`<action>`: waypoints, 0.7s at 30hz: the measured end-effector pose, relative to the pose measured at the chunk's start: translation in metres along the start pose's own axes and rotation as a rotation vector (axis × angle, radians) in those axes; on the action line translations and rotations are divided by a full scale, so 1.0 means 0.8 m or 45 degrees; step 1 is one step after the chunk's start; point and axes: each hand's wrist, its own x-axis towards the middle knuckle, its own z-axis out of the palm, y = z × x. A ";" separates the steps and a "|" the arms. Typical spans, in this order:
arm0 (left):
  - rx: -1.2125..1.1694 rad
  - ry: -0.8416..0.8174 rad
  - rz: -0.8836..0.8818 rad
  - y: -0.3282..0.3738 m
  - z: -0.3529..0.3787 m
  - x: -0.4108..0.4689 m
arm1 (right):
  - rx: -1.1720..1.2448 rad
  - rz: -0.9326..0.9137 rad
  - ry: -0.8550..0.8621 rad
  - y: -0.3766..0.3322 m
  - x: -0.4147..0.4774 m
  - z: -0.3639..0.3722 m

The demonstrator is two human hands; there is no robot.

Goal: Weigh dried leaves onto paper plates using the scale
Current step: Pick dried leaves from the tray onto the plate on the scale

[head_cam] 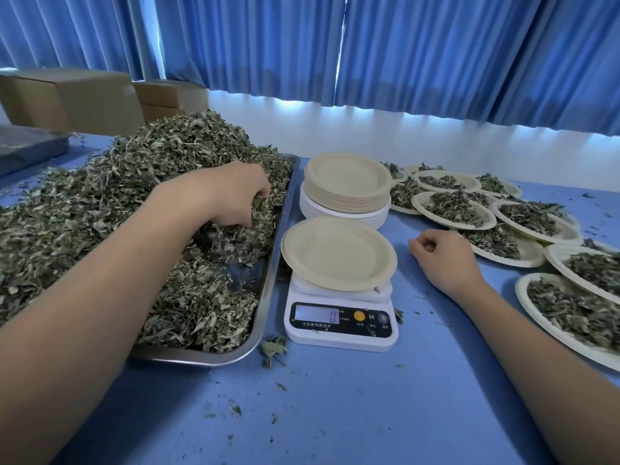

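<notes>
- Dried leaves point(134, 203) stood in a great grey-green heap, filling a metal tray point(268, 280) on the left of the table and spilling over its far and left sides.
- Blue curtains point(436, 55) hung across the whole back wall.
- A blue table point(335, 414) carried everything, with leaf crumbs scattered over it.
- Filled paper plates point(453, 209), each holding a portion of leaves, lay overlapping in a cluster on the right.
- Cardboard boxes point(73, 99) sat at the far left, behind the heap.
- A stack of empty plates point(347, 182) stood just behind the scale, beside the tray.
- A white digital scale point(340, 317) sat just right of the tray, its display reading 0.
- One empty paper plate point(339, 253) rested on the scale's platform.
- The left hand point(235, 196) was plunged into the heap near the tray's right rim, fingers curled down and gripping a clump of leaves.
- The right hand point(443, 256) rested on the table between the scale and the filled plates, fingers loosely curled, holding nothing.
</notes>
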 end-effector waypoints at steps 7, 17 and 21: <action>-0.219 0.231 0.036 0.012 -0.006 0.000 | 0.002 -0.010 -0.002 0.000 0.002 0.000; -0.635 0.051 0.314 0.070 0.025 -0.001 | 0.022 -0.034 -0.019 -0.002 -0.001 -0.003; -0.824 0.109 0.286 0.045 0.022 0.009 | 0.030 -0.035 -0.016 -0.002 -0.001 -0.003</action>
